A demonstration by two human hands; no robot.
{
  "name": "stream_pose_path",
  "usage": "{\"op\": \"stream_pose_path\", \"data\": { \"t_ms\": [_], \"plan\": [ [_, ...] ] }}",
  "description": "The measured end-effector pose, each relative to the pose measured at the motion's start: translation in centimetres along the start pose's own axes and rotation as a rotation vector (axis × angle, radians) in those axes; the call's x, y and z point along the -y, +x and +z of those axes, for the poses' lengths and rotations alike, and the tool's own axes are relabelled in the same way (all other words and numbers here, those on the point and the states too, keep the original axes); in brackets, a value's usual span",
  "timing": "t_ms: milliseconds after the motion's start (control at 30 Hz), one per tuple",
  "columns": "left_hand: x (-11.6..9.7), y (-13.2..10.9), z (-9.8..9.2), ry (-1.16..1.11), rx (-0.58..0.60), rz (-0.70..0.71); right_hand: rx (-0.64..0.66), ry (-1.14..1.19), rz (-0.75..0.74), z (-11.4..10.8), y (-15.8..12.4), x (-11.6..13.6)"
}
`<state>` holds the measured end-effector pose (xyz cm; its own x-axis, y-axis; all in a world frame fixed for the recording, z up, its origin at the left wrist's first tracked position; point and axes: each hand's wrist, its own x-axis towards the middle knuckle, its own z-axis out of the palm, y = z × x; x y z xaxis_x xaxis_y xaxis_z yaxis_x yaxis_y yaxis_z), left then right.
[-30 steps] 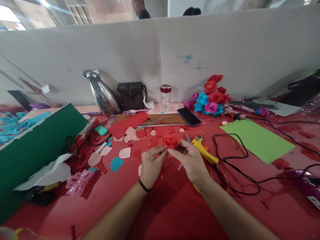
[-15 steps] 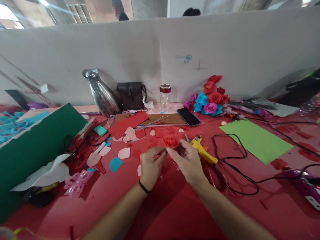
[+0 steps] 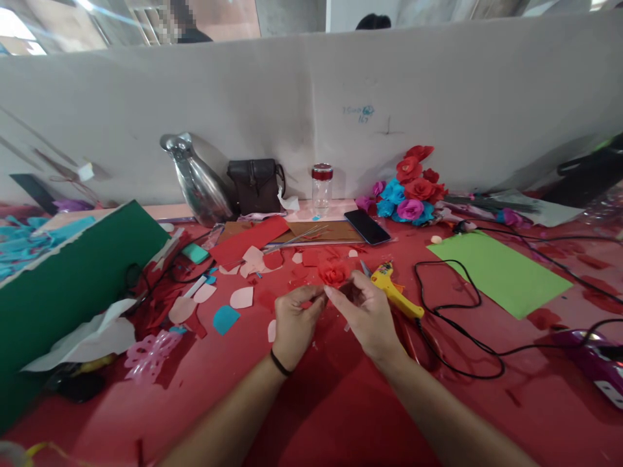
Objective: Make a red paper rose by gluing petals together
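Between my two hands is a red paper flower (image 3: 333, 273) with ruffled petals, held just above the red table. My left hand (image 3: 298, 322) pinches at its lower left edge, fingers pressed together. My right hand (image 3: 366, 316) grips it from the right, with thumb and fingertips meeting near the left ones. The fingers cover the flower's underside. A yellow glue gun (image 3: 396, 292) lies right beside my right hand, its black cord looping away. Pink petal-shaped paper pieces (image 3: 242, 298) and a blue one (image 3: 226, 320) lie left of my left hand.
A bunch of paper flowers (image 3: 409, 191), a phone (image 3: 366, 227), a glass jar (image 3: 322, 188), a dark bag (image 3: 256, 186) and a steel jug (image 3: 199, 181) line the back. Green board (image 3: 87, 285) stands left; a light green sheet (image 3: 501, 272) and purple power strip (image 3: 591, 360) are right.
My hands and the flower have hardly moved; the flower's face shows slightly more. Beyond the partition, a person has shifted to the left.
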<state>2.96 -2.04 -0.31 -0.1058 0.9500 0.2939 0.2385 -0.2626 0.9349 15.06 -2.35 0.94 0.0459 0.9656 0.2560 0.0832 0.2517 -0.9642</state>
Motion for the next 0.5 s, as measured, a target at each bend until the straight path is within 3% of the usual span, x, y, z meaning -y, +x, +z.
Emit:
{"op": "stream_pose_path", "data": {
  "t_ms": [200,400,500],
  "plan": [
    [-0.2,-0.1,0.0,0.03,0.004,0.027,-0.013,-0.043,-0.019,0.0,0.0,-0.5],
    [0.1,0.0,0.0,0.003,-0.008,0.016,0.142,0.107,0.012,-0.7,0.6,-0.4],
    [-0.1,0.1,-0.1,-0.015,-0.015,0.004,0.153,0.169,0.081,-1.0,0.9,-0.3]
  ]
}}
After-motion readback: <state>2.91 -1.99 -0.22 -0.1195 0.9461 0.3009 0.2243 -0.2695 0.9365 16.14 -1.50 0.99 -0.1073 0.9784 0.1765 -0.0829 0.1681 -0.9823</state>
